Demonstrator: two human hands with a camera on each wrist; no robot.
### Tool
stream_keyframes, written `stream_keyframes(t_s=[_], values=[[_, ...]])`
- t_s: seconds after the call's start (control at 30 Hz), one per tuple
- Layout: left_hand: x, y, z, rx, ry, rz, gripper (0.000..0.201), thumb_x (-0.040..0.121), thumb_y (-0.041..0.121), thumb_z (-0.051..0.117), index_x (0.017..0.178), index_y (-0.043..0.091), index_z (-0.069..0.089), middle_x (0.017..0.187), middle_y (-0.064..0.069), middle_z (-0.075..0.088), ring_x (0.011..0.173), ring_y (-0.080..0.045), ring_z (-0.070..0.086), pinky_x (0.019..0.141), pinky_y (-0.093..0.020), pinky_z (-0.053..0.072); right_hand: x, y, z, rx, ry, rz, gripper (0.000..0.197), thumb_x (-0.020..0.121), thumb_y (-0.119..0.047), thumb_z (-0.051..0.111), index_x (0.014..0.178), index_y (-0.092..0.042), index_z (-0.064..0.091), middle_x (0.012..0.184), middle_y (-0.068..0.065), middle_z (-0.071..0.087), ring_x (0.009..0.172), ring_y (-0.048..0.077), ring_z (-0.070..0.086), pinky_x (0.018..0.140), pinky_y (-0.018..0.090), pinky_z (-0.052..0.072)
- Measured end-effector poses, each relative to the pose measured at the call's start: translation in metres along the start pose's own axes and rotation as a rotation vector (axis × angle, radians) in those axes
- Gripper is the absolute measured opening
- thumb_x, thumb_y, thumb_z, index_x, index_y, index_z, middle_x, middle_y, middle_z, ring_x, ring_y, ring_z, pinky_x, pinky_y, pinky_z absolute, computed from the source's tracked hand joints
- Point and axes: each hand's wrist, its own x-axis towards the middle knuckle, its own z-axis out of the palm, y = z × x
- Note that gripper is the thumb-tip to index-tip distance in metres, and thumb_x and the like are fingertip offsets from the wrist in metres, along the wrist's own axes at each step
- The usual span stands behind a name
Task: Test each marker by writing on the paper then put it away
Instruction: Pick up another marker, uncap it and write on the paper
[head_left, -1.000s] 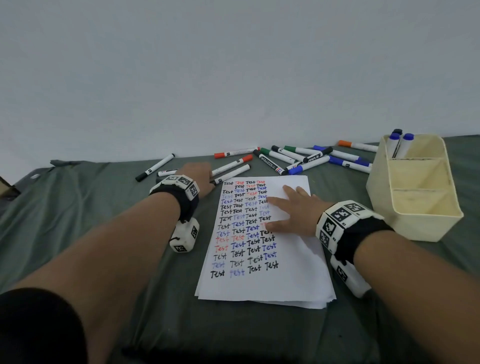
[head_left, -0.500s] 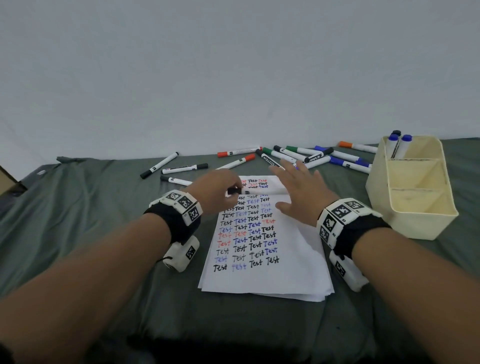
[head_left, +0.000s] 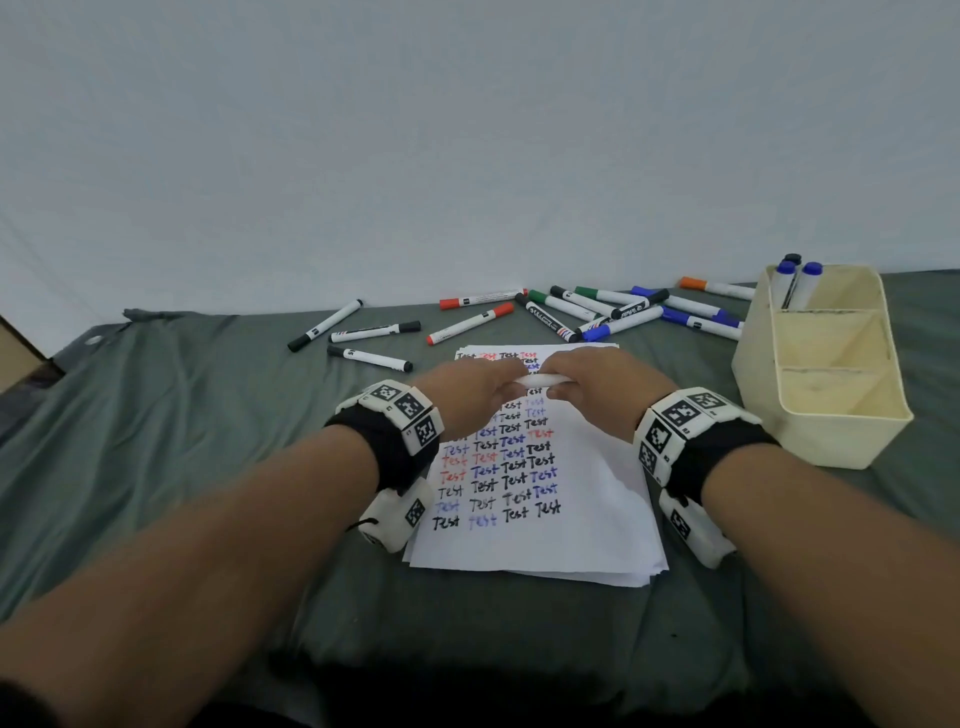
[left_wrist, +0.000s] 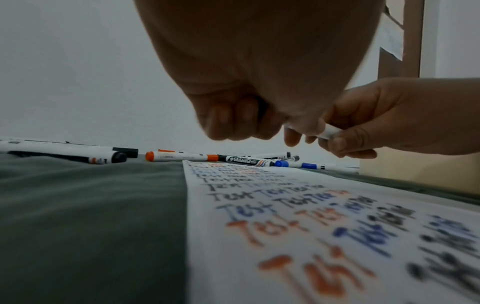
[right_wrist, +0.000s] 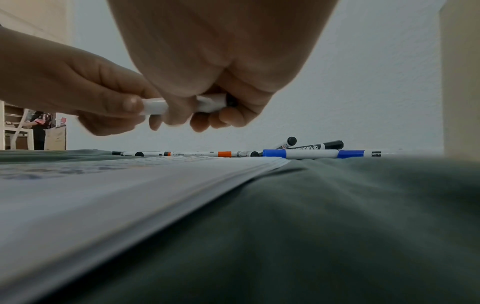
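The fingers (right_wrist: 233, 117) of the right hand (head_left: 597, 384) curl round one end of a white-barrelled marker (head_left: 540, 381), where a black tip or cap end shows in the right wrist view. The fingers (right_wrist: 130, 103) of the left hand (head_left: 467, 395) pinch its other end. The marker is level, held between the two hands above the upper part of the paper (head_left: 597, 509), not touching it.

The paper is a small stack of white sheets lying on a surface covered with a creased grey-green cloth (head_left: 208, 441). Rows of the word "Test" in black, blue and orange-red fill the left part of the top sheet.

Beyond the stack lie loose markers (head_left: 587, 312) with black, green, blue and orange caps, several crossing one another. Three black-capped markers (head_left: 363, 332) lie apart to the left. A cream divided organiser (head_left: 831, 436) stands right of the paper, and its far compartment holds three upright markers (head_left: 795, 283).

A plain pale wall (head_left: 467, 156) rises behind the surface. In the right wrist view, a white chair (right_wrist: 18, 131) and a person standing beside it show far off at the left edge.
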Motion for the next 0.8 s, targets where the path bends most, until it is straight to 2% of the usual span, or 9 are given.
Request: stream_keyframes(t_s=[0.13, 0.23, 0.27, 0.37, 0.4, 0.5, 0.57, 0.7, 0.8], values=[[-0.003, -0.010, -0.006, -0.092, -0.074, -0.074, 0.019, 0.100, 0.053, 0.043, 0.109, 0.039, 0.051, 0.076, 0.009, 0.057, 0.069, -0.011, 0.057, 0.057, -0.026, 0.038, 0.000, -0.003, -0.001, 0.025, -0.004, -0.007, 0.022, 0.104, -0.030, 0.055, 0.124, -0.026, 0.062, 0.110, -0.002, 0.062, 0.098, 0.017, 0.053, 0.085, 0.032, 0.043], [-0.011, -0.021, -0.005, -0.145, -0.034, -0.128, 0.039, 0.096, 0.065, 0.039, 0.122, 0.037, 0.043, 0.080, 0.008, 0.062, 0.070, -0.011, 0.060, 0.060, -0.029, 0.044, 0.000, -0.001, 0.000, 0.023, 0.022, 0.003, 0.019, 0.104, -0.030, 0.055, 0.120, -0.024, 0.063, 0.104, -0.004, 0.060, 0.094, 0.016, 0.054, 0.079, 0.032, 0.041], [-0.015, -0.025, -0.005, -0.187, 0.018, -0.169, 0.040, 0.097, 0.062, 0.038, 0.126, 0.034, 0.039, 0.081, 0.005, 0.062, 0.069, -0.012, 0.060, 0.060, -0.031, 0.044, 0.000, -0.001, 0.000, 0.023, 0.028, 0.013, 0.019, 0.104, -0.031, 0.055, 0.119, -0.023, 0.063, 0.103, -0.004, 0.060, 0.094, 0.017, 0.055, 0.078, 0.032, 0.043], [-0.025, -0.047, -0.006, -0.219, 0.187, -0.263, 0.025, 0.102, 0.022, 0.040, 0.126, 0.022, 0.034, 0.071, -0.001, 0.055, 0.056, -0.018, 0.050, 0.053, -0.032, 0.035, 0.000, 0.000, 0.001, 0.011, 0.023, 0.016, 0.018, 0.104, -0.031, 0.054, 0.118, -0.022, 0.062, 0.105, -0.002, 0.062, 0.095, 0.019, 0.057, 0.080, 0.035, 0.046], [-0.028, -0.056, -0.007, -0.202, 0.200, -0.306, 0.026, 0.100, 0.015, 0.040, 0.125, 0.018, 0.034, 0.071, -0.004, 0.055, 0.057, -0.021, 0.051, 0.054, -0.032, 0.037, 0.000, 0.000, 0.001, 0.013, 0.026, 0.013, 0.018, 0.104, -0.032, 0.055, 0.117, -0.023, 0.062, 0.105, -0.002, 0.062, 0.094, 0.019, 0.058, 0.081, 0.035, 0.048], [-0.038, -0.078, -0.010, -0.129, 0.123, -0.416, 0.026, 0.099, 0.015, 0.052, 0.123, 0.012, 0.041, 0.099, -0.008, 0.063, 0.091, -0.030, 0.062, 0.077, -0.033, 0.044, 0.001, 0.001, 0.003, 0.013, 0.040, 0.011, 0.017, 0.103, -0.033, 0.055, 0.115, -0.023, 0.062, 0.104, -0.002, 0.063, 0.091, 0.018, 0.058, 0.079, 0.036, 0.048], [-0.041, -0.090, -0.011, -0.036, 0.028, -0.411, 0.025, 0.096, 0.016, 0.059, 0.120, 0.013, 0.054, 0.112, -0.005, 0.063, 0.108, -0.028, 0.060, 0.087, -0.031, 0.044, 0.002, 0.002, 0.003, 0.008, 0.046, 0.010, 0.017, 0.103, -0.033, 0.056, 0.115, -0.023, 0.062, 0.103, -0.003, 0.063, 0.090, 0.018, 0.057, 0.076, 0.034, 0.045], [-0.038, -0.095, -0.016, 0.094, -0.045, -0.305, 0.021, 0.092, 0.011, 0.065, 0.112, 0.013, 0.073, 0.117, -0.008, 0.066, 0.112, -0.025, 0.059, 0.094, -0.029, 0.043, 0.003, 0.003, 0.003, 0.005, 0.049, 0.003, 0.018, 0.103, -0.033, 0.056, 0.118, -0.025, 0.062, 0.101, -0.005, 0.059, 0.091, 0.017, 0.055, 0.075, 0.032, 0.040], [-0.036, -0.092, -0.014, 0.105, -0.027, -0.314, 0.035, 0.092, 0.010, 0.066, 0.127, 0.016, 0.065, 0.126, -0.007, 0.064, 0.117, -0.025, 0.058, 0.095, -0.025, 0.039, 0.003, 0.003, 0.004, 0.008, 0.056, 0.003, 0.019, 0.103, -0.034, 0.056, 0.119, -0.026, 0.062, 0.101, -0.007, 0.057, 0.091, 0.015, 0.054, 0.075, 0.031, 0.039]])
